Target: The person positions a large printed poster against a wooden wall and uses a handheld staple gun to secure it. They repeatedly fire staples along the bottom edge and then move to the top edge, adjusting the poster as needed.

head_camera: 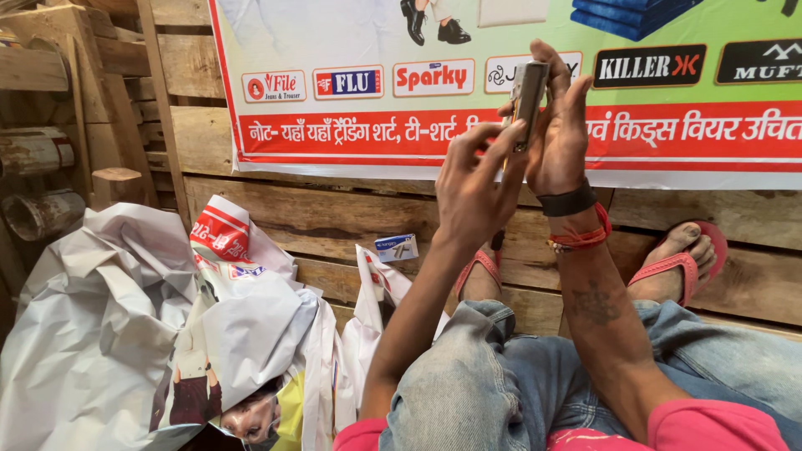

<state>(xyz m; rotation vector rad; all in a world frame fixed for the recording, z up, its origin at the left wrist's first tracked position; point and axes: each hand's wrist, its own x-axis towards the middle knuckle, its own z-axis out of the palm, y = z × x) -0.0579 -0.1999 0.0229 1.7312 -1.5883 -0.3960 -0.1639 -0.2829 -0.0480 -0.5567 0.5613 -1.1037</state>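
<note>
I sit with my knees drawn up in blue jeans, both hands raised in front of me. My right hand (561,125) grips a small metal stapler (527,96) held upright, its fingers wrapped round the back of it. My left hand (470,188) is just left of it, with its fingertips touching the stapler's lower front edge. The right wrist wears a black band and red threads. A small white and blue box (397,247) rests on a wooden plank below my hands.
A printed banner (334,134) hangs on the wooden plank wall (276,213) ahead. Crumpled white printed sheets (142,326) pile up at my left. My feet in pink sandals (681,263) press against the planks. Rusty cans (38,213) sit at far left.
</note>
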